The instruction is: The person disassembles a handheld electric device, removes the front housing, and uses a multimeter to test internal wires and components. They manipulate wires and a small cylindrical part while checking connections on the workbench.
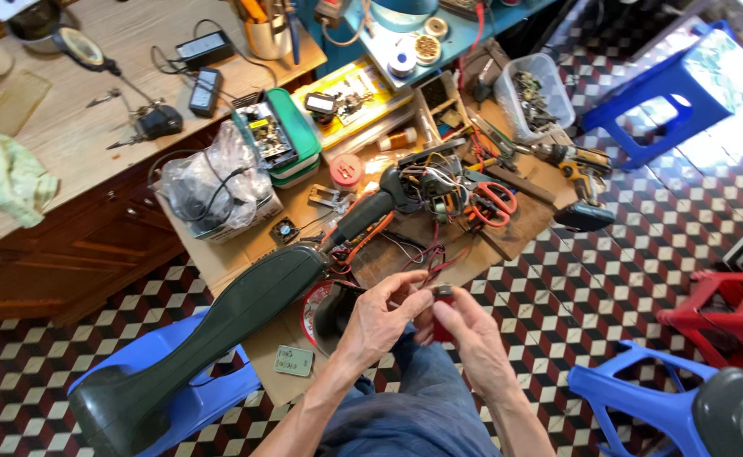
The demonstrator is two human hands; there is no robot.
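Leftmost is the long dark green housing (211, 338), lying across a blue stool (177, 381) and up onto the low surface (227, 262). Its opened end runs into a mess of red and black wires (426, 254), with red scissors (490, 201) and a drill (578, 165) further right.

Both hands meet just above the person's lap. The left hand (380, 317) has its fingers curled in, pinching the wires close to a small dark part (443, 290). The right hand (473, 338) pinches that part between thumb and fingertips — both grips pressed together, not spread. What the part is can't be made out, it's too small.

To do this bit well, probably best to keep the wires slack — no tugging toward the housing — and hold the part steady near the wire ends so nothing twists or snaps off.
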